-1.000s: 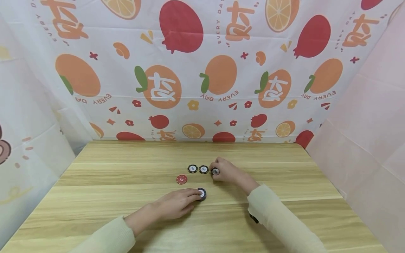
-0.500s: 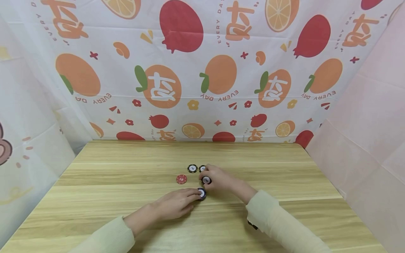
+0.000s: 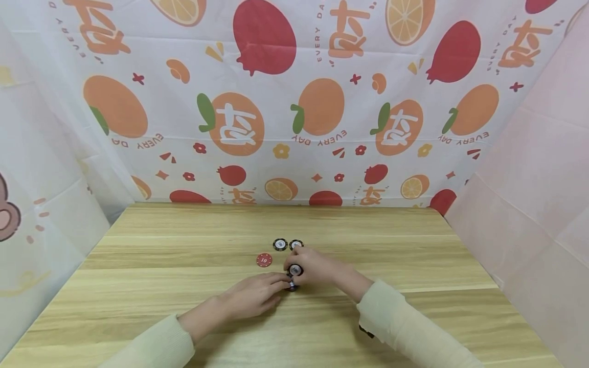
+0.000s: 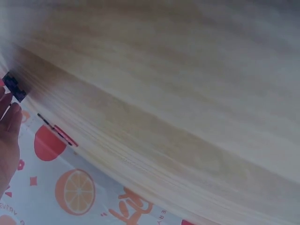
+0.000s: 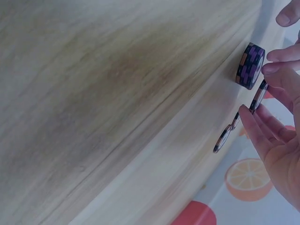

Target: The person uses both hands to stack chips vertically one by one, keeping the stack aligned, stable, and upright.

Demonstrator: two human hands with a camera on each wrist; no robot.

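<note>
My right hand (image 3: pixel 313 266) pinches a black poker chip (image 3: pixel 295 270) with a white centre, its face tilted. Just in front of it is a short stack of dark purple and black poker chips (image 5: pixel 250 65). The fingers of my left hand (image 3: pixel 255 295) lie nearly straight and touch this stack at its side and top. In the head view both hands partly cover the stack (image 3: pixel 291 288). The left wrist view catches the left hand (image 4: pixel 8 140) only at its edge, beside the stack (image 4: pixel 14 87).
Two black poker chips, one at the left (image 3: pixel 280 245) and one at the right (image 3: pixel 296 243), lie flat behind the hands. A red chip (image 3: pixel 264 260) marked 10 lies left of them. Fruit-print cloth (image 3: pixel 322 107) hangs behind the wooden table (image 3: pixel 184 245).
My right hand has brought its black chip leftward and towards me, from beside the two black chips to the stack. The left hand has stayed at the stack.
</note>
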